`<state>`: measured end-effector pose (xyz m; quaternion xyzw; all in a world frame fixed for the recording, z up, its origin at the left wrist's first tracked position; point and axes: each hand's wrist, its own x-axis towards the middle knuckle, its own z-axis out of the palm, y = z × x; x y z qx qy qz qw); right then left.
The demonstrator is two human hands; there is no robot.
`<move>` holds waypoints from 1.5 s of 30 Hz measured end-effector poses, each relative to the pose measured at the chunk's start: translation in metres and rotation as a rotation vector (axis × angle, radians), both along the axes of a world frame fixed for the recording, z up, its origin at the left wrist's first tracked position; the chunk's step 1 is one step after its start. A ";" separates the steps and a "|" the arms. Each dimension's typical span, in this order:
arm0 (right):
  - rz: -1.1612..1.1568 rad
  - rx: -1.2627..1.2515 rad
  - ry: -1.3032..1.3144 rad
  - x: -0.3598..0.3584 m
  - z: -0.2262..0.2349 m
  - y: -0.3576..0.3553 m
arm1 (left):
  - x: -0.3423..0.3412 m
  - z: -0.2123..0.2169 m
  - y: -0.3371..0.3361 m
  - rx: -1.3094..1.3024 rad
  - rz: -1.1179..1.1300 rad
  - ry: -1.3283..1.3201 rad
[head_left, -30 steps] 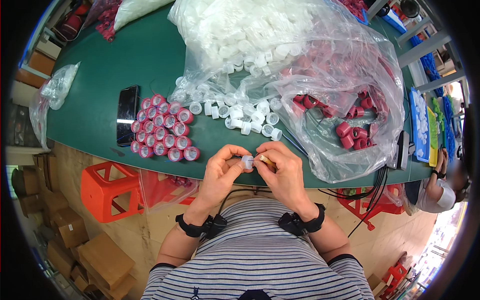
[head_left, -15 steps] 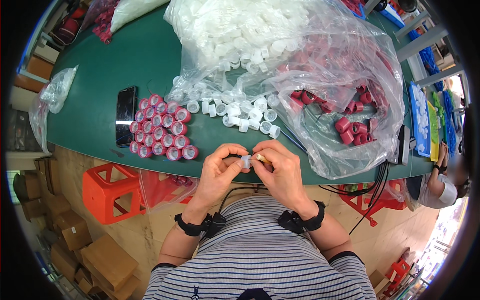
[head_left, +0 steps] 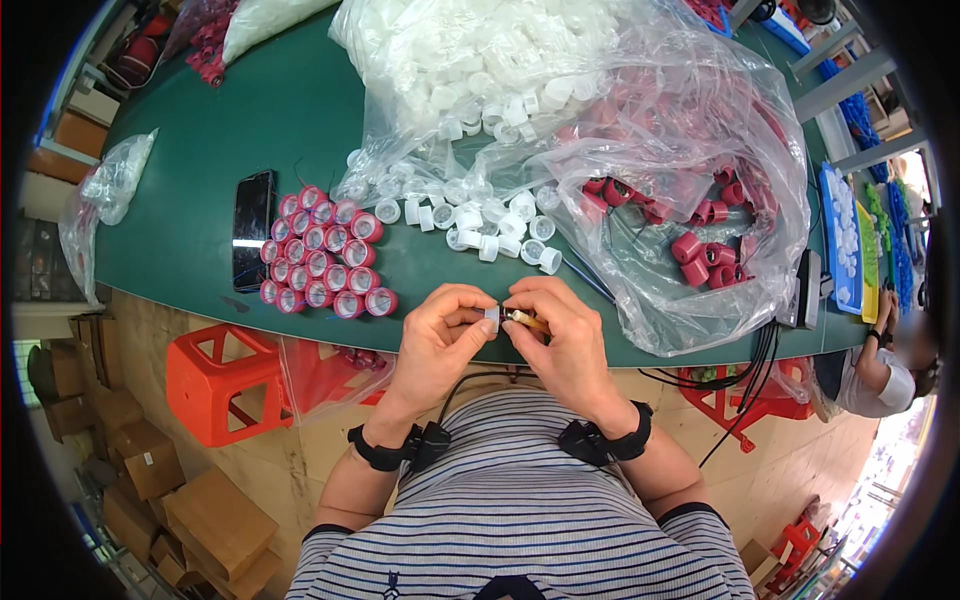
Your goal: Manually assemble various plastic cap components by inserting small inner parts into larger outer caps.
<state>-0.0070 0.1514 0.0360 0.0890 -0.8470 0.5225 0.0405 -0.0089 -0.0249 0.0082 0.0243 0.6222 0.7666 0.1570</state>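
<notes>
Close to the table's front edge, my left hand (head_left: 437,335) pinches a small translucent white plastic cap (head_left: 491,314) between thumb and fingers. Right beside it, my right hand (head_left: 565,335) is closed around a slim yellowish tool (head_left: 529,321), whose kind I cannot make out. The tool's tip is by the cap; whether they touch is too small to tell. Ahead lie loose white caps (head_left: 489,247) in a scattered group. To the left, several dark-pink ring-shaped pieces with pale insides (head_left: 318,264) stand packed in rows.
A large clear bag of white caps (head_left: 470,70) lies across the far side, next to a clear bag of dark-pink pieces (head_left: 690,262). A black phone (head_left: 252,230) lies at the left. Cables (head_left: 765,365) hang at the right edge. A red stool (head_left: 215,385) stands below.
My hands have drawn slightly apart, opening a narrow gap between the cap and my right fingers. The cap has shifted a little left. The pieces on the table stay put.
</notes>
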 end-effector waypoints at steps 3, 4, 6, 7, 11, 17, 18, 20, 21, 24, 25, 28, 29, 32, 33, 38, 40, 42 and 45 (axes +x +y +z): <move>-0.022 -0.004 -0.046 0.000 0.001 0.002 | 0.000 0.001 0.000 0.023 -0.003 -0.013; -0.028 0.009 -0.060 0.001 0.000 0.003 | -0.001 0.001 0.000 0.016 -0.022 0.000; -0.019 0.016 -0.039 0.001 -0.006 0.004 | 0.000 0.001 0.002 0.012 -0.012 0.012; -0.007 0.023 -0.019 0.001 -0.008 0.004 | 0.000 0.001 0.002 0.007 0.001 0.022; 0.001 0.013 -0.045 0.000 -0.005 0.003 | 0.001 0.005 0.003 -0.046 0.011 -0.078; 0.022 0.007 -0.069 0.001 -0.007 0.003 | 0.000 0.018 0.003 -0.227 0.030 0.036; 0.018 -0.039 -0.093 0.003 -0.009 0.003 | 0.001 0.019 0.004 -0.260 0.022 0.061; 0.020 -0.083 -0.113 0.002 -0.009 0.004 | 0.000 0.021 0.005 -0.290 0.019 0.088; 0.014 -0.116 -0.151 0.001 -0.009 0.004 | -0.001 0.021 0.006 -0.317 0.017 0.119; 0.016 -0.158 -0.220 0.000 -0.007 0.006 | -0.001 0.026 0.008 -0.377 0.019 0.167; 0.018 -0.165 -0.246 -0.001 -0.006 0.007 | -0.002 0.028 0.009 -0.408 0.019 0.190; -0.014 -0.296 -0.256 0.000 -0.017 0.007 | -0.004 0.031 0.010 -0.534 -0.014 0.287; -0.012 -0.295 -0.256 0.000 -0.016 0.007 | -0.005 0.033 0.010 -0.534 -0.012 0.287; -0.010 -0.293 -0.270 0.001 -0.011 0.009 | -0.006 0.039 0.012 -0.602 -0.035 0.337; 0.007 -0.252 -0.278 0.001 -0.009 0.011 | -0.006 0.040 0.013 -0.605 -0.027 0.371; 0.034 -0.315 -0.336 -0.002 -0.007 0.012 | -0.009 0.030 0.014 -0.632 0.030 0.552; 0.054 -0.272 -0.349 -0.002 -0.003 0.012 | -0.011 0.029 0.015 -0.723 0.047 0.742; 0.038 -0.341 -0.354 0.000 -0.013 0.014 | -0.012 0.025 0.016 -0.775 0.022 0.807; 0.039 -0.273 -0.291 -0.001 0.004 0.015 | -0.013 0.023 0.013 -0.883 -0.014 0.864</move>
